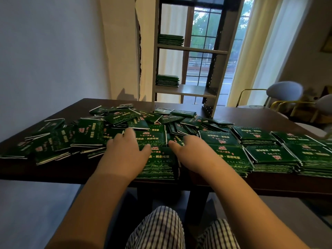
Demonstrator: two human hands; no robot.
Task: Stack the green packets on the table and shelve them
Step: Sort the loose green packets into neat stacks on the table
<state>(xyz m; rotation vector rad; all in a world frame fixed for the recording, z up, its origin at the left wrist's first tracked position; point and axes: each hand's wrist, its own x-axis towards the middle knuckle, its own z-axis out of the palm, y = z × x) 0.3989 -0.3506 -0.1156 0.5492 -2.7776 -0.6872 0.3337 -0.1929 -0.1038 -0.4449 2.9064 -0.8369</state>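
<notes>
The stack of green packets (159,162) being built sits at the near edge of the bench (251,115), in the lower centre of the frame, squarely between the two hands. Its long axis runs left to right across the frame, so its short ends face the palms. Just behind it, higher in the frame, a loose packet (150,136) lies the same way, right under the left fingertips. This makes the left hand the nearer one for pulling it onto the stack.

The left hand (125,151) is spread flat, fingers reaching up-frame over that packet and thumb stretched right onto the top of the stack; it grips nothing. The right hand (190,151) rests on the right end of the stack with its thumb pointing left. Its fingers drop out of sight behind the knuckles, so whether they pinch anything cannot be told.

To the left and behind, an unsorted heap (86,133) of packets lies at all angles. To the right stand squared finished stacks (269,155), close beside one another.

Beyond the bench, at upper centre, an open shelf unit (190,50) already carries an upper stack (170,40) and a lower stack (167,80). Much of the sorting appears to remain.
</notes>
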